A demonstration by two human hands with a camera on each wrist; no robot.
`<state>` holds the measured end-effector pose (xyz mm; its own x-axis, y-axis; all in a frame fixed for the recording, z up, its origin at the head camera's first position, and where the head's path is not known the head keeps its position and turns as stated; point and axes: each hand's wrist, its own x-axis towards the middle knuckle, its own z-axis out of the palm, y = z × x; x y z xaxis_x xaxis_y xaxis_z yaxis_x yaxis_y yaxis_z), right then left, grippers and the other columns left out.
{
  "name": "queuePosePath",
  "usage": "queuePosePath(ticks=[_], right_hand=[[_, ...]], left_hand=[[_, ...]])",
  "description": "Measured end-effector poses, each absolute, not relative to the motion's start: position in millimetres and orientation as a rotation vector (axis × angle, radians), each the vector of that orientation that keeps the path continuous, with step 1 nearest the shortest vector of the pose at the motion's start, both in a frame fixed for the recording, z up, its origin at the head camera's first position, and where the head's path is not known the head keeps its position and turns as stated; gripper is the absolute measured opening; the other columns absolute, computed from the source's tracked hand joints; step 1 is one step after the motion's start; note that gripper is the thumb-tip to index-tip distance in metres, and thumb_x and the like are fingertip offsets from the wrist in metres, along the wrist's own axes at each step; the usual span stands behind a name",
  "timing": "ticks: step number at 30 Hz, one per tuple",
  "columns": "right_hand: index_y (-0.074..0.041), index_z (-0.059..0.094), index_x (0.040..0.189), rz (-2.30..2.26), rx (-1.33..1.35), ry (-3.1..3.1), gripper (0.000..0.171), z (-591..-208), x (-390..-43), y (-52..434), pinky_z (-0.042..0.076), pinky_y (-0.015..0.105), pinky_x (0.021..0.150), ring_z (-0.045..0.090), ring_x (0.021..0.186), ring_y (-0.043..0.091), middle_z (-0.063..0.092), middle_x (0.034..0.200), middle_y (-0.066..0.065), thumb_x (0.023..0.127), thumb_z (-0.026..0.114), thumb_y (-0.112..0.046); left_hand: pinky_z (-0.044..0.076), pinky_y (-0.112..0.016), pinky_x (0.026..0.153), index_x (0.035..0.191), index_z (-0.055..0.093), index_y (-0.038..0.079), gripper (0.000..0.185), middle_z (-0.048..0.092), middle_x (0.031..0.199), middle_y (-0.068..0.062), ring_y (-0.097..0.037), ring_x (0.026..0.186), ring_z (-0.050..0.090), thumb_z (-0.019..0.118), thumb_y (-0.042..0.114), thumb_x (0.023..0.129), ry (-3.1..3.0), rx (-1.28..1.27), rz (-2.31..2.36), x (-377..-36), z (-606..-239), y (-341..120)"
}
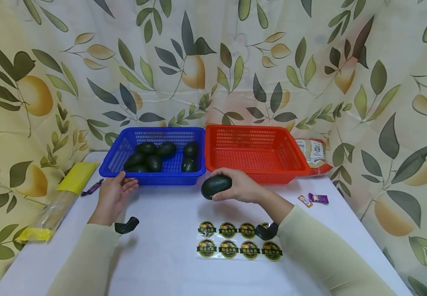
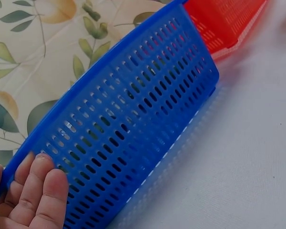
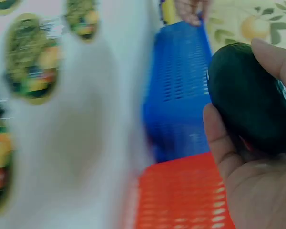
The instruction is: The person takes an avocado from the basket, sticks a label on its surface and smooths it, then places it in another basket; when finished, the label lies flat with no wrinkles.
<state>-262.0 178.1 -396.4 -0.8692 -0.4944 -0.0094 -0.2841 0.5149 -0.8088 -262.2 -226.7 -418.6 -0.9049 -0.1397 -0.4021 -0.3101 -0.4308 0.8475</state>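
Observation:
My right hand (image 1: 235,185) grips a dark green avocado (image 1: 216,186) just above the white table, in front of the gap between the two baskets; the right wrist view shows the avocado (image 3: 250,98) lying in the curled fingers. The blue basket (image 1: 117,164) holds several more avocados (image 1: 154,158). With straight fingers, my left hand (image 1: 114,193) rests against that basket's front left wall; the left wrist view shows fingertips (image 2: 40,188) on the blue basket (image 2: 133,129). The red basket (image 1: 291,154) has nothing in it. A sheet of round stickers (image 1: 239,240) lies on the table near me.
A yellow-ended plastic packet (image 1: 56,197) lies at the table's left edge. A printed bag (image 1: 313,154) sits right of the red basket, with small wrapped sweets (image 1: 318,199) in front of it and one sweet (image 1: 92,187) at the left. A leaf-print curtain hangs behind.

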Motion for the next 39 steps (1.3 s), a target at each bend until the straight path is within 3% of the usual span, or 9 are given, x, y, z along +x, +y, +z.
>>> queuePosePath(ticks=[16, 26, 30, 34, 37, 39], right_hand=[[-0.020, 0.062, 0.128, -1.293, -0.427, 2.594, 0.066, -463.0, -268.3, 194.1, 0.051, 0.048, 0.101, 0.062, 0.113, 0.026, 0.068, 0.124, 0.007, 0.073, 0.095, -0.035], [-0.024, 0.059, 0.129, -1.205, -0.480, 2.634, 0.065, -465.1, -267.0, 197.2, 0.050, 0.050, 0.101, 0.063, 0.112, 0.025, 0.068, 0.124, 0.005, 0.076, 0.094, -0.037], [-0.024, 0.057, 0.136, -1.052, -0.532, 2.687, 0.069, -459.5, -265.6, 197.2, 0.050, 0.050, 0.103, 0.062, 0.115, 0.025, 0.067, 0.126, 0.004, 0.079, 0.091, -0.042], [-0.020, 0.052, 0.146, -0.902, -0.638, 2.718, 0.078, -450.3, -262.3, 198.8, 0.048, 0.052, 0.110, 0.059, 0.125, 0.026, 0.063, 0.137, 0.003, 0.082, 0.088, -0.043], [-0.016, 0.050, 0.150, -0.819, -0.706, 2.747, 0.081, -442.8, -259.1, 200.9, 0.045, 0.054, 0.114, 0.055, 0.133, 0.028, 0.058, 0.145, 0.006, 0.083, 0.087, -0.043], [-0.015, 0.049, 0.150, -0.781, -0.739, 2.770, 0.081, -438.9, -256.8, 202.0, 0.044, 0.055, 0.115, 0.054, 0.135, 0.030, 0.056, 0.147, 0.008, 0.084, 0.086, -0.043]], left_hand=[[0.059, -0.029, 0.095, 0.125, 0.041, 0.020, 0.026, 0.061, 0.118, -0.004, -0.018, 0.116, 0.068, 0.052, 0.037, 0.108, 1.594, -0.660, 2.496, -261.0, -416.8, -228.6], [0.059, -0.028, 0.096, 0.127, 0.042, 0.019, 0.027, 0.058, 0.122, -0.005, -0.019, 0.119, 0.066, 0.050, 0.037, 0.109, 1.581, -0.644, 2.538, -261.4, -418.9, -221.9], [0.058, -0.029, 0.098, 0.130, 0.040, 0.019, 0.030, 0.060, 0.116, -0.004, -0.016, 0.111, 0.069, 0.043, 0.040, 0.110, 1.681, -0.659, 2.497, -257.7, -424.0, -214.3], [0.059, -0.026, 0.090, 0.136, 0.047, 0.005, 0.040, 0.066, 0.111, -0.009, -0.014, 0.096, 0.068, 0.046, 0.037, 0.112, 2.189, -0.387, 2.135, -242.0, -440.5, -187.8], [0.059, -0.033, 0.088, 0.130, 0.061, 0.002, 0.037, 0.071, 0.116, -0.011, -0.020, 0.102, 0.068, 0.059, 0.031, 0.107, 2.612, 0.014, 1.639, -222.5, -454.8, -159.0], [0.056, -0.042, 0.096, 0.125, 0.069, 0.007, 0.032, 0.071, 0.122, -0.010, -0.027, 0.114, 0.066, 0.068, 0.030, 0.102, 2.746, 0.286, 1.342, -210.1, -460.9, -140.6]])
